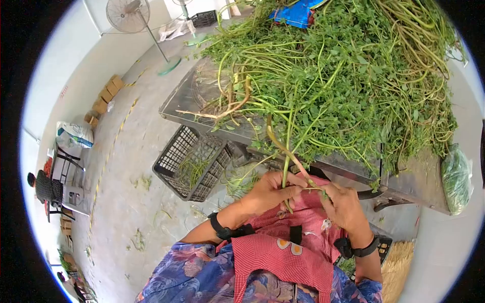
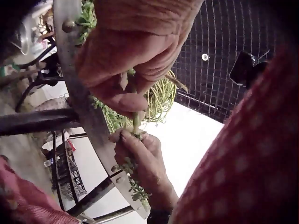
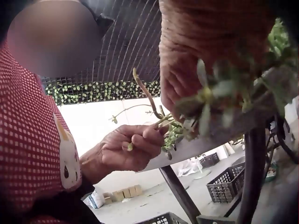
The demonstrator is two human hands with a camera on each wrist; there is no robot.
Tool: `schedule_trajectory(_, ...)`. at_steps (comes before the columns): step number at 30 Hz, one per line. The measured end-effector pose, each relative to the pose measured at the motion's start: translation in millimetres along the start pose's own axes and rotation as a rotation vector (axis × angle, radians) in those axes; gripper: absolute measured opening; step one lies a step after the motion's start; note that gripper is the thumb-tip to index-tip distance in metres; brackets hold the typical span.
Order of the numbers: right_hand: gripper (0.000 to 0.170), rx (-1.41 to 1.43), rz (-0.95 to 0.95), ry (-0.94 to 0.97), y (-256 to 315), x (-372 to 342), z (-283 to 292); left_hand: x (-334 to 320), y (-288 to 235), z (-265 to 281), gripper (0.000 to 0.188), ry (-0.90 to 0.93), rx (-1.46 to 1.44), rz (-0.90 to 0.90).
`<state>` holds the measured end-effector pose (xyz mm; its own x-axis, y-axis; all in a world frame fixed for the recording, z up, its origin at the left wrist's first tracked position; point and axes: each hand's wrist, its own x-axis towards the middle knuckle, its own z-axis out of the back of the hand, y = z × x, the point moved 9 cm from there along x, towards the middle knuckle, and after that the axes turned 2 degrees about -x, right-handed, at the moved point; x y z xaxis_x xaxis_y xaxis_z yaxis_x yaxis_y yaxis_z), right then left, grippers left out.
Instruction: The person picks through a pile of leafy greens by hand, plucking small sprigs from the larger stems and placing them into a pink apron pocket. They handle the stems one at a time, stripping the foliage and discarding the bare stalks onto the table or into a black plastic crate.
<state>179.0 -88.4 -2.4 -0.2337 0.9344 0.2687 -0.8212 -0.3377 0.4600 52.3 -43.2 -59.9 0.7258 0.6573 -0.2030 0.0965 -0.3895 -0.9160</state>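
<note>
Low in front of the red checked apron, the left hand (image 1: 270, 193) pinches a green stem (image 1: 287, 171) between thumb and fingers, its cut end poking out below. Close beside it on the right, the right hand (image 1: 346, 207) holds a leafy sprig by its stem with curled fingers. A thicker brownish-pink stem (image 1: 290, 154) slants down between both hands. In the left wrist view the two hands nearly meet along one stem (image 2: 136, 122). The right wrist view has leaves (image 3: 222, 91) blurring part of the right hand (image 3: 187, 60).
A big heap of leafy green stems (image 1: 343, 86) covers the metal table (image 1: 182, 103), with a blue packet (image 1: 295, 13) on top. Below the table edge stands a black crate (image 1: 174, 156) holding some stems. A green plastic bag (image 1: 457, 179) hangs at the right corner. Scraps lie on the floor.
</note>
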Motion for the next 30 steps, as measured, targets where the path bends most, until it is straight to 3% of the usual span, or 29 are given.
schedule_trajectory(2,0.009,0.097,-0.001,-0.05,0,2,3,0,-2,-5,0.017,0.011,0.002,-0.019)
schedule_trajectory(4,0.009,0.908,-0.489,-0.202,-37,-8,-3,-2,-3,-5,0.016,0.025,0.004,-0.027)
schedule_trajectory(6,0.012,1.491,-0.503,-0.623,-75,-16,23,-1,-3,1,0.017,-0.027,0.098,-0.008)
schedule_trajectory(7,0.013,1.526,-0.409,-0.649,-81,-13,45,-3,-4,1,0.017,-0.019,0.073,-0.034)
schedule_trajectory(8,0.015,1.56,-0.33,-0.683,-79,-12,66,-3,-1,0,0.017,-0.005,0.066,-0.004)
schedule_trajectory(9,0.015,1.551,-0.376,-0.709,-78,-15,68,-3,-1,-3,0.018,0.003,0.083,-0.025)
schedule_trajectory(11,0.012,1.233,-0.464,-0.65,-62,-15,66,-1,-9,-14,0.024,0.048,0.129,-0.113)
schedule_trajectory(12,0.012,1.226,-0.481,-0.669,-61,-21,59,0,-5,-17,0.024,0.068,0.127,-0.098)
schedule_trajectory(14,0.012,0.845,-0.453,-0.487,-49,-20,43,1,-1,-21,0.027,0.069,0.184,-0.11)
schedule_trajectory(15,0.012,0.846,-0.464,-0.49,-44,-17,38,0,2,-22,0.027,0.075,0.182,-0.1)
schedule_trajectory(17,0.014,0.512,-0.247,-0.547,-18,-5,50,-3,2,-29,0.027,0.133,0.33,-0.146)
schedule_trajectory(22,0.02,0.697,-0.417,-0.311,-37,-1,21,-6,17,-37,0.026,0.211,0.532,-0.183)
schedule_trajectory(24,0.021,0.902,-0.529,0.006,-27,4,-22,-7,28,-43,0.025,0.284,0.622,-0.254)
schedule_trajectory(25,0.019,1.016,-0.571,-0.014,-28,4,-35,-6,33,-43,0.025,0.289,0.621,-0.244)
schedule_trajectory(28,0.017,1.011,-0.571,-0.117,-41,1,-47,-3,38,-48,0.028,0.302,0.702,-0.223)
schedule_trajectory(30,0.015,1.024,-0.504,-0.214,-43,-3,-45,0,30,-33,0.028,0.134,0.314,-0.127)
